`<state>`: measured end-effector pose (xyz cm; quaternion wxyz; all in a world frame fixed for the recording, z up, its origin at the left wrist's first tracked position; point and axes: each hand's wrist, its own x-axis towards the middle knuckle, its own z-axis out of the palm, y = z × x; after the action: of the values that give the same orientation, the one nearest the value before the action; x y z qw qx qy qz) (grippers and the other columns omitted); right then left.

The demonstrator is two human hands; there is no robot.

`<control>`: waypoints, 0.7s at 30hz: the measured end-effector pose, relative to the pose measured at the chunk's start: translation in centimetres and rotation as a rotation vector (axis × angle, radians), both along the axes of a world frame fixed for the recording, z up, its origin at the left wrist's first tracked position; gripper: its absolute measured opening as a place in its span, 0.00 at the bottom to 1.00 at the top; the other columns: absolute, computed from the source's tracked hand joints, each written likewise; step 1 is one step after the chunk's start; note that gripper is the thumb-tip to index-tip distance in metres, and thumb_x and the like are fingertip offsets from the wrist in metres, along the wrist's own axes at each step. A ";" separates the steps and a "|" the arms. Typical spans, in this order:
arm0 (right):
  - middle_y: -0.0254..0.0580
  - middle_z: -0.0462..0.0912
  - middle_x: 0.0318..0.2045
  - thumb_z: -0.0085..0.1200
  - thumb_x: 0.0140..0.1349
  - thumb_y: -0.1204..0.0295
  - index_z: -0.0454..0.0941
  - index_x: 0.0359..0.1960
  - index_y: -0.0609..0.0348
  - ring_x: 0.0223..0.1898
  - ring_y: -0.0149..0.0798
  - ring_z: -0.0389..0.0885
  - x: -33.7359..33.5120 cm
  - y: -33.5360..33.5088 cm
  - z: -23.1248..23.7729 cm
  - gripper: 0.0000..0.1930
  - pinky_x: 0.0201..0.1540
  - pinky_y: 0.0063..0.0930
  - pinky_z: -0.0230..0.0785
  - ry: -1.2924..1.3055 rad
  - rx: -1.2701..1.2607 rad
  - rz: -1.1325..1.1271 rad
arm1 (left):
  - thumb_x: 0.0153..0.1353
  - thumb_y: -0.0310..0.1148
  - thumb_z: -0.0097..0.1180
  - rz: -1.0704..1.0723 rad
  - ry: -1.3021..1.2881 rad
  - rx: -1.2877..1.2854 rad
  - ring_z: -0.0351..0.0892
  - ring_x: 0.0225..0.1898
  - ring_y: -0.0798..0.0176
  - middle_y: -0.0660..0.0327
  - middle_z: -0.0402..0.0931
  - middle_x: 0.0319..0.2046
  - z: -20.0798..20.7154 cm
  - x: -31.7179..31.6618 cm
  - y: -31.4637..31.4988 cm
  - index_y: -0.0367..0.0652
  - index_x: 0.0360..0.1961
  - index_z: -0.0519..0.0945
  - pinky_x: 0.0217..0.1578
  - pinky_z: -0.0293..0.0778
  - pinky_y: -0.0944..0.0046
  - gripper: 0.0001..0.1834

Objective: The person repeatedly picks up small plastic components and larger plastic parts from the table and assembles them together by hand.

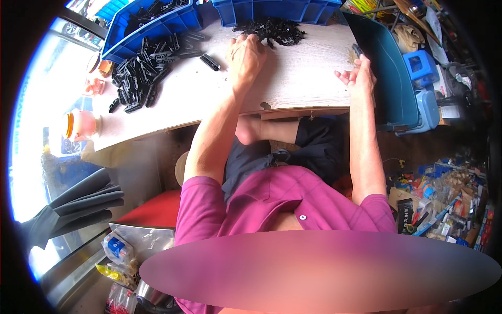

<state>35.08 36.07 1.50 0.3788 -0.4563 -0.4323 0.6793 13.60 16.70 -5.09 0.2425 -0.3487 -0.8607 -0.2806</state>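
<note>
My left hand (246, 56) rests on the white table (308, 73) at the near left edge of a heap of small black plastic parts (274, 31). Its fingers are curled down, and what they may pinch is hidden. At the table's right edge, my right hand (357, 78) pinches a dark, narrow plastic piece (357, 51) between thumb and forefinger, other fingers loosely bent. One long black plastic piece (210, 62) lies alone to the left of my left hand. Farther left, a pile of similar long black pieces (138, 78) spreads over the table.
Two blue crates (157, 26) (277, 13) stand at the back; the left one holds black parts. A teal bin (384, 94) adjoins the table's right edge. An orange-lidded jar (81, 125) sits at the left corner. Cluttered small goods (444, 193) lie at lower right.
</note>
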 end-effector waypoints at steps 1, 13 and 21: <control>0.38 0.59 0.09 0.56 0.59 0.57 0.71 0.39 0.66 0.15 0.39 0.69 0.2 0.3 -0.6 0.21 0.36 0.58 0.80 0.001 0.000 -0.014 | 0.49 0.37 0.60 -0.051 -0.072 0.029 0.79 0.35 0.57 0.59 0.80 0.26 0.5 0.8 -0.1 0.47 0.33 0.84 0.44 0.69 0.58 0.11; 0.31 0.70 0.09 0.64 0.57 0.62 0.80 0.43 0.58 0.10 0.26 0.70 -4.6 -7.5 -2.2 0.16 0.17 0.25 0.73 0.130 0.088 0.676 | 0.50 0.31 0.55 -0.359 -1.005 0.476 0.75 0.21 0.72 0.61 0.78 0.20 0.6 4.6 -0.3 0.36 0.24 0.80 0.23 0.69 0.71 0.08; 0.34 0.78 0.17 0.66 0.55 0.66 0.82 0.38 0.60 0.11 0.23 0.68 -5.2 -8.1 -2.6 0.13 0.13 0.18 0.61 0.097 0.171 0.717 | 0.55 0.27 0.61 -0.599 -1.209 0.760 0.79 0.31 0.69 0.55 0.81 0.31 1.3 8.4 0.0 0.33 0.47 0.72 0.31 0.75 0.68 0.19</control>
<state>29.89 28.01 -1.13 0.1735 -0.2098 -0.6015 0.7510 21.99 16.71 -3.80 -0.2529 -0.2458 -0.5569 -0.7520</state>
